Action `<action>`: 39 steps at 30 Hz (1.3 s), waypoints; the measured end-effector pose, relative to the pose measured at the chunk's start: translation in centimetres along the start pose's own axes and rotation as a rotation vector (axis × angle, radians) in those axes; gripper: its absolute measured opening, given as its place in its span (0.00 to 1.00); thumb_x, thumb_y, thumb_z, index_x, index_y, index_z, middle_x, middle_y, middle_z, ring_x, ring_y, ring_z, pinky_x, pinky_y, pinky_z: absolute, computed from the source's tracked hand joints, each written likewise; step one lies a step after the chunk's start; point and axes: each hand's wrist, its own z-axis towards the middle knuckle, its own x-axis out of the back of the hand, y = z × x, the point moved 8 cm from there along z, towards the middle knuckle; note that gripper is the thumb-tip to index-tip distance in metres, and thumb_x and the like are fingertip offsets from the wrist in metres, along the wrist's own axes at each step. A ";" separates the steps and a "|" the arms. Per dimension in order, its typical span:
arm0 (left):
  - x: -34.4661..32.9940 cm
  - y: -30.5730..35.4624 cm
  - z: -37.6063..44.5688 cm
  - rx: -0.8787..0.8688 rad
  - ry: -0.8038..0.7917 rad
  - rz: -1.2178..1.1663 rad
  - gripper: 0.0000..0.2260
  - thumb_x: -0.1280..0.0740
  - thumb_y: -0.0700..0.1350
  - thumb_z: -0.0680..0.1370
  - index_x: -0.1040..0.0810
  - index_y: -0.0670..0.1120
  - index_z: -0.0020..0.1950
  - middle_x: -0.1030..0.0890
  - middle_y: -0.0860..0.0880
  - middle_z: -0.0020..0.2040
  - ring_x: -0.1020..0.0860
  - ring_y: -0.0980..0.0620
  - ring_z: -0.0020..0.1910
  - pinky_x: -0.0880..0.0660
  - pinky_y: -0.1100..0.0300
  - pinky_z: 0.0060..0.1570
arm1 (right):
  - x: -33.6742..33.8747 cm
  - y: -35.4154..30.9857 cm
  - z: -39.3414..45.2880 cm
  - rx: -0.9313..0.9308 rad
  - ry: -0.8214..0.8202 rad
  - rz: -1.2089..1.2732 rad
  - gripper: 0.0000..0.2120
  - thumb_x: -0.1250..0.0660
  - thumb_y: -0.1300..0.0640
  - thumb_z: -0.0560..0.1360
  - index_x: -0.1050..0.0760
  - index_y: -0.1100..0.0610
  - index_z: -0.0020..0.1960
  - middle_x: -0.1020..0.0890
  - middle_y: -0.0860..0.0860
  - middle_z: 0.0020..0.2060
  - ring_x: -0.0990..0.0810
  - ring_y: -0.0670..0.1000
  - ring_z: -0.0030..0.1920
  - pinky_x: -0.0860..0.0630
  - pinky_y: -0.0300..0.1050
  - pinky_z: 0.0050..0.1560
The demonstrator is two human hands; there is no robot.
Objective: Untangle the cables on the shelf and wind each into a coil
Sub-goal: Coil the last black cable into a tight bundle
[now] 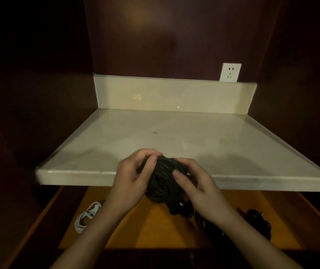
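A: Black cable wound into a thick round coil (163, 179) sits between your two hands, held in the air just above the near edge of the pale glossy stone shelf (174, 133), about the middle of that edge.

B: How are my hands set on it?

A: Your left hand (133, 177) wraps the left side of the coil, fingers curled over its far top and thumb lying across the near face. Your right hand (196, 183) clasps the right side, thumb pressed flat on the front of the windings, fingers hidden behind. Both are closed around the coil, not slack.

B: Is any loose end showing?

A: A dark strand hangs from the bottom of the coil, down toward a small black clump (180, 209) lying on the orange-brown wooden surface (155, 230) below the shelf. Whether that clump joins the coil you hold, I cannot tell; it is too dim there.

B: What else lies down there?

A: To the near left, a white cable gathered in a loose bundle (86, 216), well apart from your hands. To the near right, another black tangled cable (258, 220), partly behind your right forearm.

B: And farther back?

A: The shelf has a low pale upstand along its far edge, and a white wall socket (230, 72) stands on the dark wall just above it, toward the right.
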 end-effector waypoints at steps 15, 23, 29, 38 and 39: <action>-1.3 -10.0 -7.7 0.409 -0.503 0.614 0.14 0.41 0.53 0.78 0.17 0.54 0.56 0.14 0.53 0.51 0.18 0.53 0.50 0.21 0.53 0.50 | -7.4 12.6 -2.0 -0.330 -0.494 -0.204 0.09 0.39 0.49 0.82 0.34 0.48 0.61 0.22 0.50 0.55 0.24 0.41 0.43 0.29 0.32 0.36; -1.7 -13.9 -10.0 0.626 -0.736 0.660 0.12 0.38 0.49 0.80 0.18 0.45 0.51 0.17 0.45 0.52 0.20 0.47 0.53 0.25 0.55 0.54 | -12.0 16.6 -2.2 -0.478 -0.624 -0.246 0.10 0.38 0.52 0.82 0.33 0.44 0.62 0.23 0.50 0.57 0.23 0.46 0.45 0.26 0.42 0.42; -2.1 -13.7 -10.0 0.635 -0.779 0.611 0.11 0.39 0.51 0.80 0.19 0.46 0.52 0.17 0.46 0.52 0.20 0.47 0.51 0.22 0.53 0.52 | -11.0 14.5 -1.2 -0.436 -0.557 -0.463 0.23 0.39 0.55 0.83 0.39 0.52 0.76 0.30 0.53 0.71 0.25 0.50 0.60 0.27 0.36 0.47; -2.3 -7.6 -8.6 0.351 -0.688 0.815 0.16 0.40 0.57 0.81 0.23 0.54 0.65 0.18 0.50 0.61 0.22 0.46 0.63 0.25 0.54 0.58 | -6.2 6.7 -3.0 -0.280 -0.299 -0.707 0.12 0.37 0.49 0.81 0.24 0.54 0.61 0.19 0.50 0.51 0.22 0.47 0.50 0.28 0.40 0.49; -2.4 -6.8 -8.6 0.329 -0.680 0.817 0.16 0.40 0.57 0.81 0.23 0.54 0.65 0.18 0.50 0.59 0.22 0.46 0.61 0.24 0.54 0.56 | -5.5 5.8 -3.5 -0.257 -0.257 -0.767 0.11 0.37 0.49 0.81 0.24 0.53 0.59 0.19 0.50 0.48 0.23 0.47 0.48 0.27 0.42 0.47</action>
